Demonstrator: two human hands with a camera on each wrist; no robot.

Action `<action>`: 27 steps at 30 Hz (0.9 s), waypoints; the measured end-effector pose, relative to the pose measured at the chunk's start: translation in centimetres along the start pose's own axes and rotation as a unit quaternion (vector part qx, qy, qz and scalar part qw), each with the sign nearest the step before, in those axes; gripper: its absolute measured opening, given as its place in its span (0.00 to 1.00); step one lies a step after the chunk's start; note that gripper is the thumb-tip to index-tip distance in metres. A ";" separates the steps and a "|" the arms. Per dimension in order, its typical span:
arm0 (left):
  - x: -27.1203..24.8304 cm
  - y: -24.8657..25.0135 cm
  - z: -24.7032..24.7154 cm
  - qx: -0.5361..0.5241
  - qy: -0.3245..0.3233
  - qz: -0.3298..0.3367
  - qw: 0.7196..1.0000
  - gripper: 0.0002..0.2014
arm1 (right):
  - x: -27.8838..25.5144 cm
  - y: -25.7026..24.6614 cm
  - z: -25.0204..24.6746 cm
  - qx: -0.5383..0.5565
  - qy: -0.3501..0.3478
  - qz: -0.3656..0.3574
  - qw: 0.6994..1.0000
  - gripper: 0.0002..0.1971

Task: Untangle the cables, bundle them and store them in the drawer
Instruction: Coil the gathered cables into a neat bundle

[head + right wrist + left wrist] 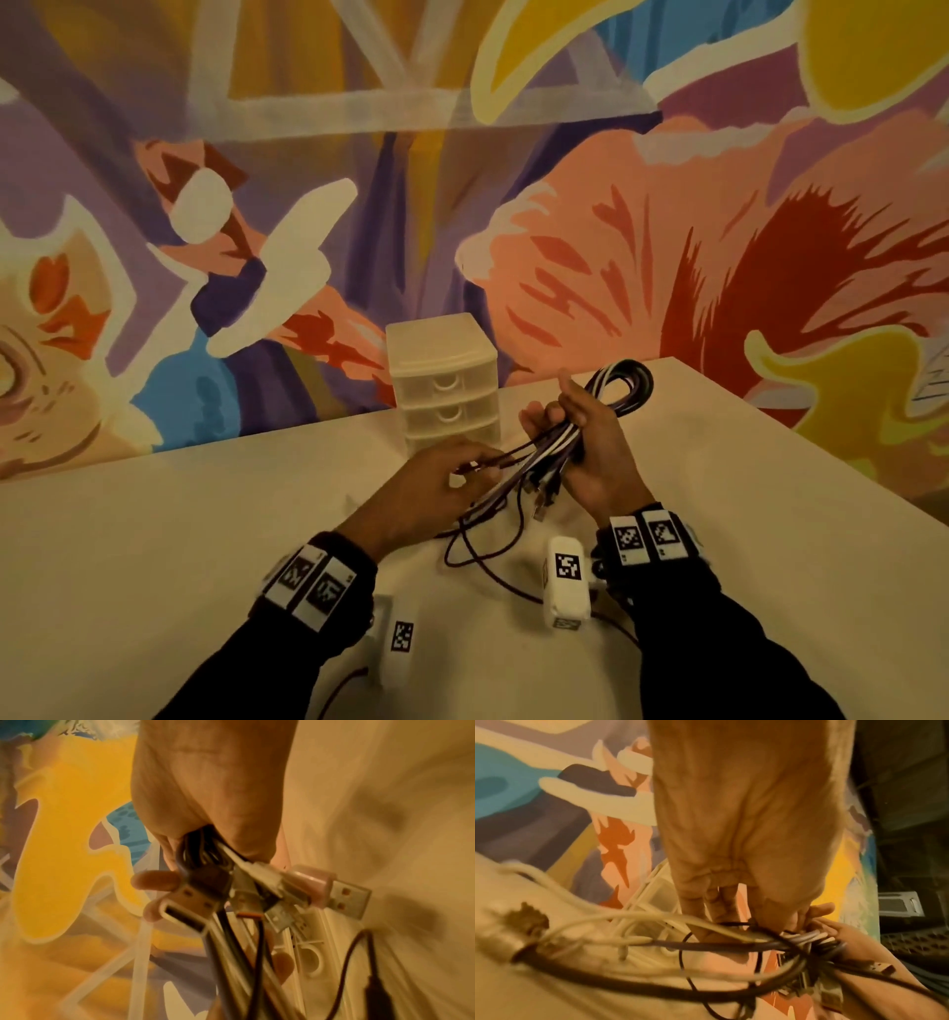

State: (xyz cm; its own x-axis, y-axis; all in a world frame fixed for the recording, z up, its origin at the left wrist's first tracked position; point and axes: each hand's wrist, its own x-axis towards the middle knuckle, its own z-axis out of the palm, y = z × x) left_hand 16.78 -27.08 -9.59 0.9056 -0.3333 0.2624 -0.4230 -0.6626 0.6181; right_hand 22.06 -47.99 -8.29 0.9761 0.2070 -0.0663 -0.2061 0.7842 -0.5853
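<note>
Right hand [590, 452] clamps the looped cables [624, 383] above the surface [205, 514] — left hand [436, 480] pinches loose strands, one dark lead [477, 560] trailing. Bundling underway; drawer unit [444, 383] shut, storing remains.

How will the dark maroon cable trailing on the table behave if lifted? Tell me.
Likely floppy: the dark maroon cable lies in loose curves on the beige table. Probably light, since the left hand pinches it with fingertips. It may snag: it runs into the folded cable bundle gripped by the right hand.
</note>
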 end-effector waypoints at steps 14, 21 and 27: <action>-3.1 -6.9 -10.7 0.199 -0.117 -0.211 0.950 0.23 | 0.5 -0.8 -1.8 0.022 0.024 -0.063 0.997 0.30; -5.6 -8.2 -12.2 0.170 0.072 -0.189 0.965 0.32 | 1.7 -2.2 -4.0 0.064 0.027 -0.098 0.993 0.30; -1.1 5.1 -4.1 -0.062 0.081 -0.067 0.993 0.28 | 1.9 -0.9 -3.1 0.014 -0.012 -0.068 0.998 0.30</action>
State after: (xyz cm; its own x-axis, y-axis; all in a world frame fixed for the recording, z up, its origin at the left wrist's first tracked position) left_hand 13.72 -27.38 -3.71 0.9508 -0.1301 0.2812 -0.3011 -0.6019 0.7397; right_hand 24.31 -50.07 -10.40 0.9932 0.1122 0.0320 -0.0746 0.8218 -0.5648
